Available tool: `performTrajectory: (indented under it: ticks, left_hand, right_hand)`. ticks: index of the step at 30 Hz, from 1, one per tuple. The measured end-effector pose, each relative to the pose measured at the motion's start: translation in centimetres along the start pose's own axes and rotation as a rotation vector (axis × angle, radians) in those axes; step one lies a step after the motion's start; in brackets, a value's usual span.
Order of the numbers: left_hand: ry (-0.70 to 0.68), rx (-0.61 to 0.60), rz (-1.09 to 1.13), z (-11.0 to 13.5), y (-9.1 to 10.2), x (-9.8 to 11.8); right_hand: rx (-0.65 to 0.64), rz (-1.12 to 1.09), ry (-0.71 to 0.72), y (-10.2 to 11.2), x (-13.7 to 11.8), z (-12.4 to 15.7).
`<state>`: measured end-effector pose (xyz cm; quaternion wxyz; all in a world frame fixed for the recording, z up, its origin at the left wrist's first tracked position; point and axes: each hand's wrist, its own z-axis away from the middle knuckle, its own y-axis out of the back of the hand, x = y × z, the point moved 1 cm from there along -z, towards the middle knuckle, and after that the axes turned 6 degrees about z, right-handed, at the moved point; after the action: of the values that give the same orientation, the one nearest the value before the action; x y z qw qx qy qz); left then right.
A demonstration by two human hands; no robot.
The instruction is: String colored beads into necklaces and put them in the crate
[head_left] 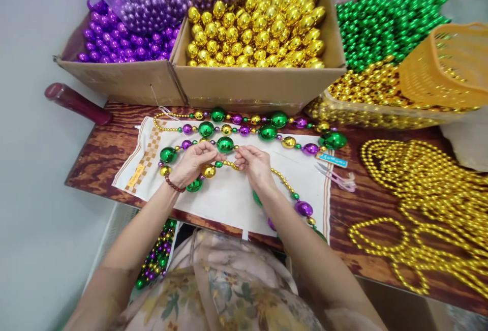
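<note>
Over a white towel (pixel 229 206), my left hand (pixel 196 162) is closed in a pinch on a beaded necklace (pixel 224 144), just left of a large green bead. My right hand (pixel 256 167), also pinched shut, grips the same strand just right of that bead. The strand's small gold beads and larger purple, green and gold ones trail below both hands, partly hidden by my right forearm. Behind my hands, another beaded strand (pixel 268 132) lies doubled along the towel's far side. Pink-handled scissors (pixel 337 177) rest by the towel's right edge, near a blue label (pixel 332 159).
Cardboard boxes of purple beads (pixel 114 41) and gold beads (pixel 263 26) stand behind the towel. At right are a tub of gold and green beads (pixel 385 26), an orange basket (pixel 427 64) and gold bead strands (pixel 427 188). A maroon cylinder (pixel 78 103) leans at left.
</note>
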<state>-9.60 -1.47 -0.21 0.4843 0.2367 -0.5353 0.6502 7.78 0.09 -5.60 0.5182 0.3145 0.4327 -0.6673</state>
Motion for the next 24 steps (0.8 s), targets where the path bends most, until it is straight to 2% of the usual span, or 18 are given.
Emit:
performTrajectory:
  ticks: [3,6,11,15,17,18,20,22,24]
  left_hand:
    - [0.014,-0.013,-0.013,-0.5,-0.1,0.6]
    - [0.115,0.002,-0.085,-0.8,0.0,0.5]
    - [0.234,0.006,-0.154,-1.0,0.0,-0.1]
    - [0.231,-0.029,-0.220,-1.1,-0.6,0.0]
    - [0.202,-0.028,-0.227,-1.0,-0.9,0.3]
    - [0.183,-0.023,-0.227,-1.0,-0.9,0.4]
    - [0.158,-0.011,-0.234,-0.9,-0.9,0.5]
    - [0.157,-0.005,-0.243,-0.9,-0.8,0.5]
    - [0.160,-0.010,-0.244,-0.9,-0.8,0.4]
  right_hand:
    - [0.001,0.033,0.028,0.1,0.0,0.1]
    - [0.003,0.079,0.095,0.3,-0.4,0.4]
    - [-0.153,0.462,0.491,-0.4,-3.0,0.0]
    - [-0.237,0.764,0.667,-2.2,-4.2,-1.0]
    - [-0.259,0.819,0.628,-2.5,-4.2,-1.4]
    - [-0.301,0.801,0.557,-2.4,-4.1,-1.5]
    - [-0.451,0.696,0.363,-1.7,-3.8,-1.5]
    - [-0.588,0.593,0.237,-0.4,-3.7,-1.2]
    - [-0.609,0.588,0.260,0.9,-4.0,-0.8]
